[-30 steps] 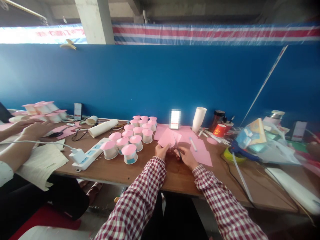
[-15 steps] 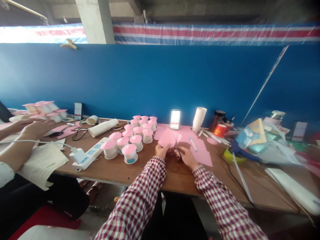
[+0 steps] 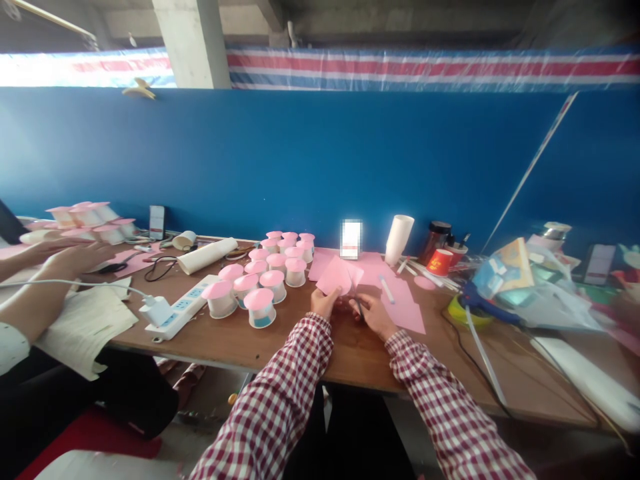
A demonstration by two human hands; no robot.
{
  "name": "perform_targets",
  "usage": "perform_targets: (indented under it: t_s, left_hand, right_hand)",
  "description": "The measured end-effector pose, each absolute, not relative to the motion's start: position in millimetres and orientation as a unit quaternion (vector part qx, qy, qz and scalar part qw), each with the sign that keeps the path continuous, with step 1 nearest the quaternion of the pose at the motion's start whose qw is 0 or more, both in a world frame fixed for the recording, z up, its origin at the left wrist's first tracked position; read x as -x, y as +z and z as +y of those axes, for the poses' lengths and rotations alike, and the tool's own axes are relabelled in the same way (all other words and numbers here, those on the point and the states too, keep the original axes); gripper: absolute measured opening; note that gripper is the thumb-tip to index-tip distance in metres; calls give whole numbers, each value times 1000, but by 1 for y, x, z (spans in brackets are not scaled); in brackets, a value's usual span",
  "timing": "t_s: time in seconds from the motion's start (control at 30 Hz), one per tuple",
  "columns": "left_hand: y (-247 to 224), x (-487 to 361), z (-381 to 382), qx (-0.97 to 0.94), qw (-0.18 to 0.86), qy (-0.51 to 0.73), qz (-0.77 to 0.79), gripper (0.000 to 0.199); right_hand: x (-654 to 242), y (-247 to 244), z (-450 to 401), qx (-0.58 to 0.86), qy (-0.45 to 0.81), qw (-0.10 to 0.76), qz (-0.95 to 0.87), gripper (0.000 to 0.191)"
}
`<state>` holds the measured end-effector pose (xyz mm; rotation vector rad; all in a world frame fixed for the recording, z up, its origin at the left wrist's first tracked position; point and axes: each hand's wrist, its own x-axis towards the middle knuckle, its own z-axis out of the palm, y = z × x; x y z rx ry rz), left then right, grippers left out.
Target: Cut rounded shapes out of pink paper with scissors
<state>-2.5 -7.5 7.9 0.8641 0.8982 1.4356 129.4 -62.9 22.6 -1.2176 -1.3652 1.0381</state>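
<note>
Background, head view: blue partition [image 3: 320, 160] is standing behind the work area; a concrete column [image 3: 193, 43] is rising beyond.
Left grip [image 3: 324, 303]: is pinching pink paper [image 3: 333, 275] near its lower edge.
Right grip [image 3: 376, 315]: is holding what are appearing to be dark scissors [image 3: 359, 308].
Paper location: is resting between both grips, above pink sheets [image 3: 403, 308].
Paper handling: is presumably weighing little, bending easily, risking creases or tears; a flat edge pinch is looking safest.
Brown surface [image 3: 345, 357]: is carrying pink-topped cups [image 3: 260, 310] on the left.
</note>
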Motion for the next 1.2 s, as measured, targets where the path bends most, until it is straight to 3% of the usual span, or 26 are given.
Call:
perform_targets:
  t_s: [1.2]
  left_hand:
    - [4, 3, -5, -373, 579, 618, 378, 38]
  right_hand:
    - [-130, 21, -62, 499, 428, 495, -568, 46]
